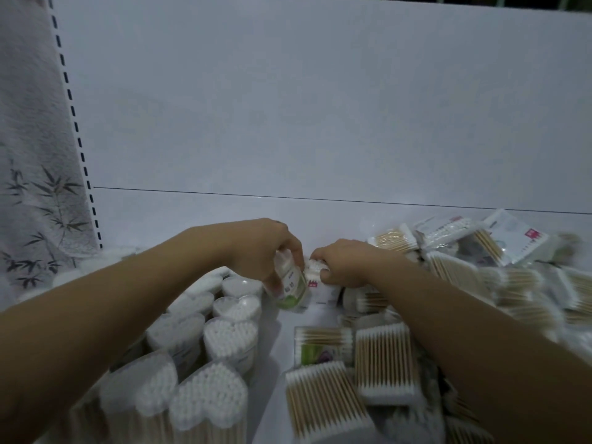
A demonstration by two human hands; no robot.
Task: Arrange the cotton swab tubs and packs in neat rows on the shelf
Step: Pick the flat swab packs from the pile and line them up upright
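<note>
Left hand [262, 248] curled round green-label tub [293, 290], tilted, mid shelf [192, 213], just beyond tub rows [230, 341]; likely next in line. Right hand [344, 264] pinches white pack [315, 283] touching tub, at edge of loose pile [464, 270]; probably sorting it out.

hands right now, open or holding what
Left hand grips a green-labelled swab tub.
Right hand pinches the top of a white swab pack.

green-labelled tub [292, 288], red-tagged pack [321, 292] — print too blurred, nothing legible
</note>
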